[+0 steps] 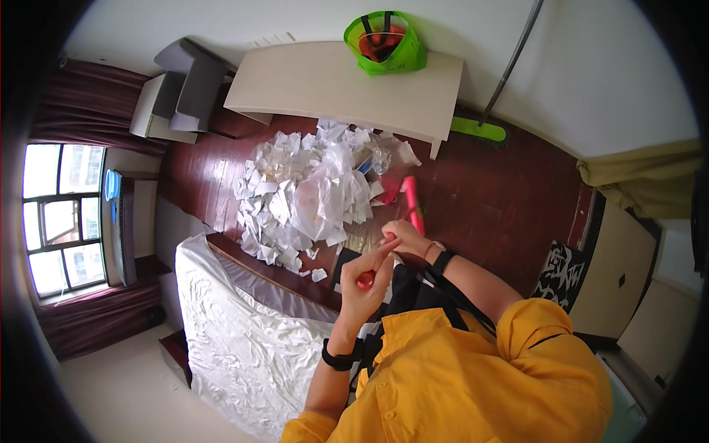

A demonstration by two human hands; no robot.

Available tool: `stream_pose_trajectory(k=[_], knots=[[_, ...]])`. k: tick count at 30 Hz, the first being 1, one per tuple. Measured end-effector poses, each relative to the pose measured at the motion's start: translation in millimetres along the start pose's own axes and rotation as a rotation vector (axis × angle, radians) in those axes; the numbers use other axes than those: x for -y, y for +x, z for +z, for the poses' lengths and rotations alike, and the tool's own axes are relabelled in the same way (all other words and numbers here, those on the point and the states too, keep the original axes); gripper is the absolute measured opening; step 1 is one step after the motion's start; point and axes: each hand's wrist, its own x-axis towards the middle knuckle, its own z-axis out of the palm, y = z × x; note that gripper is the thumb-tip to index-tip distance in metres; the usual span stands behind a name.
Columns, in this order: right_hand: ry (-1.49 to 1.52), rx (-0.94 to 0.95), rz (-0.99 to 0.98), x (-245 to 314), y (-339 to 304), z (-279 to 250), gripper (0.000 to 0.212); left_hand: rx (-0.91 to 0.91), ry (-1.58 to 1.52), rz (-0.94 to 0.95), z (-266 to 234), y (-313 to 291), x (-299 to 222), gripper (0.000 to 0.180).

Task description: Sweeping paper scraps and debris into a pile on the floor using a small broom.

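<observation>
- Well, in the head view, the left hand (359, 283) is clamped on the red handle end of the broom (413, 207).
- The right hand (408, 235) is curled into a fist around the handle, just beyond the left; most of the handle is hidden by the fingers.
- The broom's pink head, a little blurred, is down at the right edge of the paper heap (284, 203), on the dark red floor (480, 188).
- Clear plastic and a white bag (317, 199) lie among the crumpled sheets.
- Behind the heap stands a pale table (310, 77), bearing a green bag (408, 60) with something red inside.
- Right of the table, a green sweeper (476, 129) leans its pole on the wall.
- A grey chair (193, 92) stands left of the table.
- The white-covered bed (236, 332) is nearest the left forearm.
</observation>
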Motion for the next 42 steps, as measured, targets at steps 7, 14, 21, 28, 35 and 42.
stream_pose_trajectory(k=[7, 14, 21, 28, 35, 42], knots=[[0.35, 0.026, -0.113, 43, 28, 9, 0.033, 0.236, 0.374, 0.058, 15, 0, -26, 0.032], [0.006, -0.103, -0.072, 69, -63, -58, 0.023, 0.528, 0.147, 0.193, 23, -10, -65, 0.026], [-0.149, -0.29, 0.341, 5, -203, -104, 0.012, 0.996, 0.056, 0.327, 113, 4, -2, 0.021], [-0.277, -0.589, 0.641, -27, -341, -106, 0.01, 1.21, -0.058, 0.191, 214, -19, 44, 0.022], [-0.21, -0.676, 0.976, -70, -436, -73, 0.026, 1.475, -0.078, 0.02, 301, -35, 87, 0.021], [-0.122, -1.018, 0.779, -84, -446, -68, 0.03, 1.54, 0.148, 0.154, 354, -48, 60, 0.021]])
